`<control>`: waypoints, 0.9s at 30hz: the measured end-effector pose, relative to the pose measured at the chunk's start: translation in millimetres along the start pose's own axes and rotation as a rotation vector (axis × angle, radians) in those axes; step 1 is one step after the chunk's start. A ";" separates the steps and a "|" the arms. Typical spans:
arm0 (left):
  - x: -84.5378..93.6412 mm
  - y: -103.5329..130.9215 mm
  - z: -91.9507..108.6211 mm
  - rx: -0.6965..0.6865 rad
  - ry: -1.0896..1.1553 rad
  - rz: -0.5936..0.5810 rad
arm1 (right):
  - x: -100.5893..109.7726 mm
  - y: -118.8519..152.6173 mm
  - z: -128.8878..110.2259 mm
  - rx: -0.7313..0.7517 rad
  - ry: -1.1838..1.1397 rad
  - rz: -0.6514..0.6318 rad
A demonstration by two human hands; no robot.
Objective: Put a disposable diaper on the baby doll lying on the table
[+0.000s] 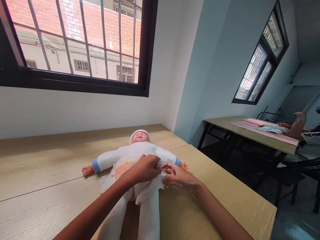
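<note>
A baby doll (136,148) in a white suit with blue cuffs and a white cap lies on its back on the wooden table (215,200), arms spread and legs toward me. Around its hips is a white disposable diaper (147,191) with a coloured print on its front, ruffled along the edges. My left hand (148,168) reaches across the doll's belly, its fingers closed on the upper edge of the diaper. At the same side of the hip, my right hand (178,176) has curled fingers around the diaper's side edge, beside the doll's cuff. My left hand covers part of the diaper front.
A second table (287,145) stands at the right, bearing a pink mat (242,123) and another doll (273,129). Dark chairs (285,176) stand below it. A wall and a barred window (82,40) rise behind my table, whose right edge runs diagonally toward me.
</note>
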State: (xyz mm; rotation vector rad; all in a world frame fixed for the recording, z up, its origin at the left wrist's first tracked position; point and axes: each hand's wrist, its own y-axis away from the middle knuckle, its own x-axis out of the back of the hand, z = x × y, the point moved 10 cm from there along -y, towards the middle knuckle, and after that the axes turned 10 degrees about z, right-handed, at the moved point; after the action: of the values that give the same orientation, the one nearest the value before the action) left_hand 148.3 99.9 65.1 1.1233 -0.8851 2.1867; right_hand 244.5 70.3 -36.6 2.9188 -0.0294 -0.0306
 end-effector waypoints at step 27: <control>-13.3 -3.8 10.1 0.042 -0.027 0.034 | 27.6 11.0 -46.6 0.301 -0.286 0.107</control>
State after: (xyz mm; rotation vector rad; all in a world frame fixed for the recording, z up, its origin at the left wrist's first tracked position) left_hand 162.9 92.8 59.6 1.1688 -0.8793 2.2318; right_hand 273.0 69.3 10.8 3.1789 -0.2582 -0.4630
